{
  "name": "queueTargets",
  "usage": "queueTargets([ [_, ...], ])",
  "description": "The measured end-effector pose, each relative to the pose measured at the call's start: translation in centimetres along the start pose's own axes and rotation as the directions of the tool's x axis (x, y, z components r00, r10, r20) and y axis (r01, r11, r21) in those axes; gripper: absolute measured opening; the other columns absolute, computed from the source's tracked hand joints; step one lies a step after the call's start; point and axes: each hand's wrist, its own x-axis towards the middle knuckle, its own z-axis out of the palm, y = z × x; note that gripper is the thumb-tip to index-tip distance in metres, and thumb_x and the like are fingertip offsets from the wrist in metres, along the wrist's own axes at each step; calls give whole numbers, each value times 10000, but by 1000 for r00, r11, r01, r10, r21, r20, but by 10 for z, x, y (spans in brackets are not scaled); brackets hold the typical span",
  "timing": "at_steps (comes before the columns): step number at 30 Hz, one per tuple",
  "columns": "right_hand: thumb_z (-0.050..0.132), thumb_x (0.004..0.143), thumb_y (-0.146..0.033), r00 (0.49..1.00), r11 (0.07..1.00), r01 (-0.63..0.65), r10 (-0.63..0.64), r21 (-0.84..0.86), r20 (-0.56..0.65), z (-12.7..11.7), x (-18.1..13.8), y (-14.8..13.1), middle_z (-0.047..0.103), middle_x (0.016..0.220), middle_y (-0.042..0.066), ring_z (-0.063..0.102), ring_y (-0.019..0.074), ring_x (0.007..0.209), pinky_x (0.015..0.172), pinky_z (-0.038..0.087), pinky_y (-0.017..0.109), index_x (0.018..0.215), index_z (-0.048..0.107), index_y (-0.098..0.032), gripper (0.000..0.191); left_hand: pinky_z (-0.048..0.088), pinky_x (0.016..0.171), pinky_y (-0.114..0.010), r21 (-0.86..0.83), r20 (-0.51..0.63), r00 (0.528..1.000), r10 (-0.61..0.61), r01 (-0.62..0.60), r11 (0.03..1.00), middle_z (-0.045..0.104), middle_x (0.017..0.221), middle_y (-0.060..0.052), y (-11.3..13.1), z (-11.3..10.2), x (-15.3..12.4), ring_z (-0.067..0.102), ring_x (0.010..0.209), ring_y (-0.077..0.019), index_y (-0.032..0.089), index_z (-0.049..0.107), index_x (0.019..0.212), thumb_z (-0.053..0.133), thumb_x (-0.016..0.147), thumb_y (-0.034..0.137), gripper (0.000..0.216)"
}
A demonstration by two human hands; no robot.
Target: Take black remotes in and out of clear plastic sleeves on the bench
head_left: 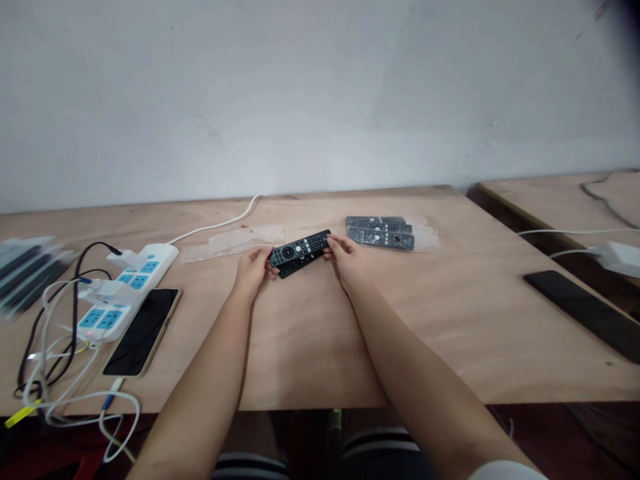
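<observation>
A black remote control lies across the middle of the wooden table, and a second black one seems to sit under it. My left hand grips its left end with closed fingers. My right hand pinches its right end. Just behind my right hand lie bagged remote controls in clear plastic. An empty clear plastic bag lies behind my left hand.
A white and blue power strip with plugs and tangled cables sits at the left, a phone beside it. More bagged remotes lie at the far left edge. A black phone and a white charger lie right.
</observation>
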Motion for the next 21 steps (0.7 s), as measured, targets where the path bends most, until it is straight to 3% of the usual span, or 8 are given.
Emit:
queueTargets([
  [10, 821, 679, -482, 1000, 999, -8, 9, -39, 23, -1, 1, 1, 728, 812, 30, 648, 133, 689, 651, 551, 289, 956, 762, -203, 397, 425, 365, -210, 87, -34, 999, 30, -27, 996, 638, 565, -14, -5, -3, 2, 597, 425, -138, 137, 673, 851, 751, 726, 480, 373],
  [21, 797, 702, -471, 999, 999, -5, 7, -38, 47, 0, 1, 1, 710, 838, 23, 622, 119, 672, 590, 501, 256, 991, 728, -211, 394, 405, 343, -220, -15, -66, 998, 16, -17, 1000, 611, 553, -9, -1, 1, 2, 593, 422, -147, 133, 657, 786, 718, 709, 449, 331],
])
